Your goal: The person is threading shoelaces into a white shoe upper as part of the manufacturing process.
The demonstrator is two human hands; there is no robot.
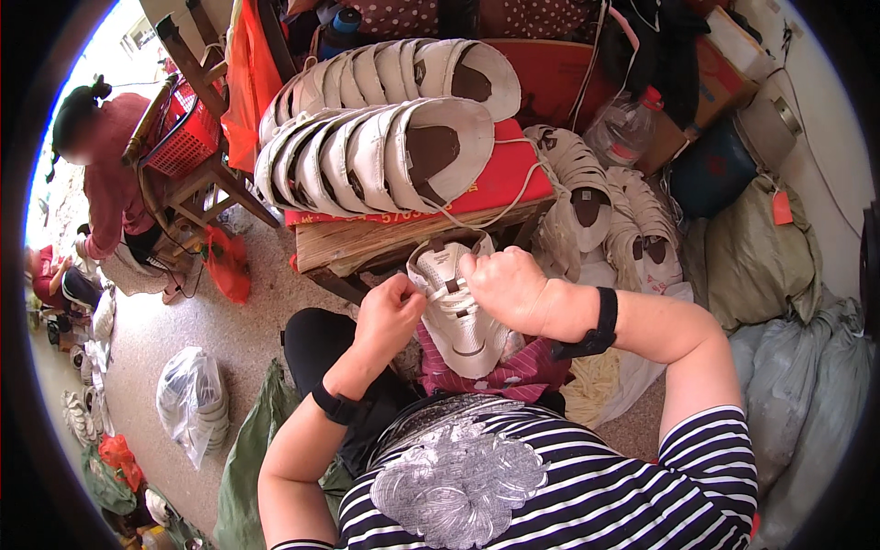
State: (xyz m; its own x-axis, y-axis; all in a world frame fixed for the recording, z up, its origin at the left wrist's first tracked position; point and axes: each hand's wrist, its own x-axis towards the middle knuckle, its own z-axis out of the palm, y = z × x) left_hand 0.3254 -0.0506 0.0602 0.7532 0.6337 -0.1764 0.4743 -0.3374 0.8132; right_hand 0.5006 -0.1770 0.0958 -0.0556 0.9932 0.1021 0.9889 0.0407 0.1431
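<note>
Sitting close to the wooden bench [321, 257], the person has a white lace-up shoe [469, 346] on the lap, over a dark red patterned cloth [536, 371], its toe toward the body and its heel end near the bench's front edge. Between that edge and the striped shirt [596, 477], the working room is narrow. Two rows of nested white shoes [376, 156] take up much of the bench, the nearer one reaching toward its front side. More nested shoes [587, 215] stand to the right of it, and grey plastic bags [797, 394] crowd the far right. Wider room lies leftward, where the speckled floor [275, 302] carries a clear bag of shoes [194, 403].

The left forearm slants up from the lower edge, and the left hand [390, 312] is beside the shoe's lacing, fingers curled together with the thumb against them. The right elbow juts outward; that forearm comes in nearly level, and the right hand [509, 291] is bent over the opposite side of the lacing, knuckles up, fingers folded in. Whether either hand pinches a lace I cannot tell. Black bands [605, 316] circle both wrists.
</note>
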